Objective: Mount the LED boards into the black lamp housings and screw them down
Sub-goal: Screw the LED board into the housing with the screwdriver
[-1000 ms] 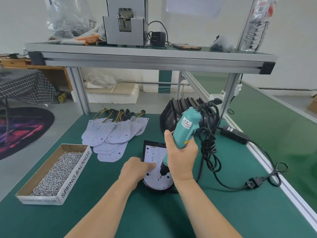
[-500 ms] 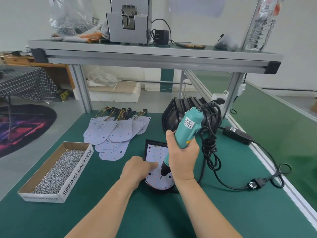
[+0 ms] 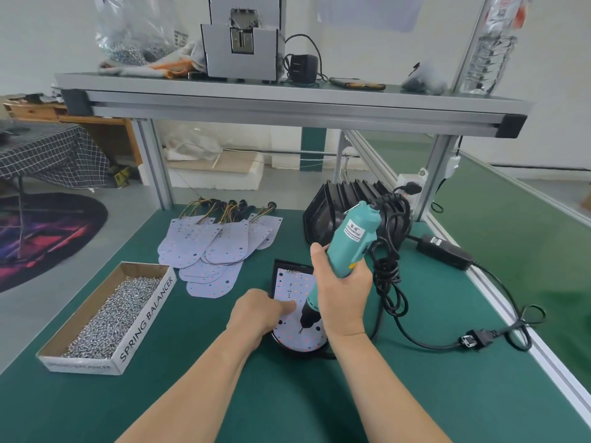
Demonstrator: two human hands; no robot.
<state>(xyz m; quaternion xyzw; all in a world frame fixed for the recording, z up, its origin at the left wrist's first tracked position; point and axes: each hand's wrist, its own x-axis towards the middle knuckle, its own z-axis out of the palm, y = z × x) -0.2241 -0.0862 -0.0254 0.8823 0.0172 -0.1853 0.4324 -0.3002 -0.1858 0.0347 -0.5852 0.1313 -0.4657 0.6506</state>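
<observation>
The green desk [image 3: 415, 394] spreads out under my arms, with an aluminium shelf [image 3: 287, 100] running across above its far edge; at the back of the desk, right of centre, a row of black lamp housings [image 3: 345, 199] stands on edge, packed together; on my left lies a long cardboard box [image 3: 105, 318] full of small silver screws; between the box and the row, spare LED boards [image 3: 217, 247] lie fanned and overlapping, their wires pointing away from me; a black cable [image 3: 390, 282] hangs in loops just right of my right hand and trails across the desk to a plug [image 3: 476, 340]. Directly before me one black housing [image 3: 281, 270] lies flat, and an LED board [image 3: 294, 314] sits inside it, filling its floor. My right hand [image 3: 342, 292] has its fingers wrapped tight round the teal electric screwdriver [image 3: 351, 241], which leans up and away to the right, its bit down on the near part of the board. My left hand [image 3: 259, 311] rests on the board's left side, fingers curled under and one fingertip [image 3: 287, 306] stretched towards the bit; I cannot tell whether they pinch anything.
</observation>
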